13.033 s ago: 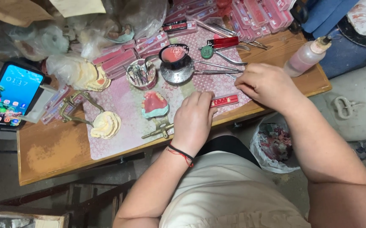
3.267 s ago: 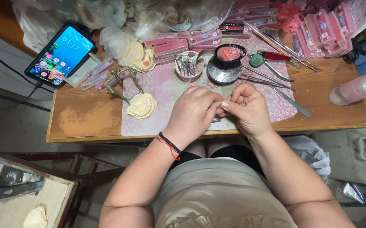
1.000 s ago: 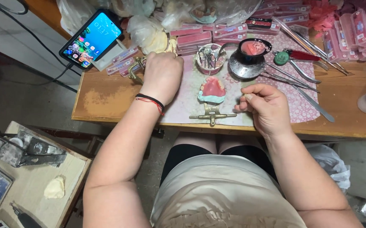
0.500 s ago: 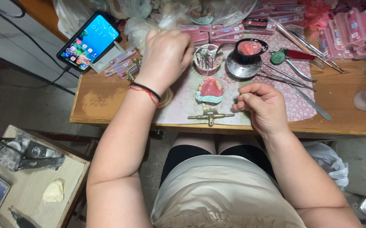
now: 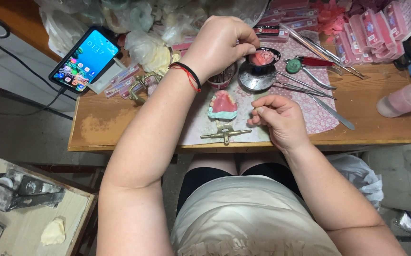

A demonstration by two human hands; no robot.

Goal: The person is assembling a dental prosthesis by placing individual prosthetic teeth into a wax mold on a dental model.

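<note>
Cluttered and wooden, the workbench (image 5: 386, 132) carries a patterned cloth (image 5: 317, 114). Over it the left hand (image 5: 219, 40) hangs with fingers curled together, pinching something too small to tell, beside a small dish of pink wax (image 5: 264, 57). Nearer the body, the right hand (image 5: 281, 118) rests loosely closed, fingertips pinched, just beside the pink denture model (image 5: 223, 105) on its brass articulator (image 5: 224, 132). Metal tools (image 5: 319, 78) lie further right, a lit phone (image 5: 86, 59) far left.

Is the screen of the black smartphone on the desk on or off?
On. The black smartphone shows a lit blue screen with coloured icons, lying face up at the wooden desk's corner.
</note>
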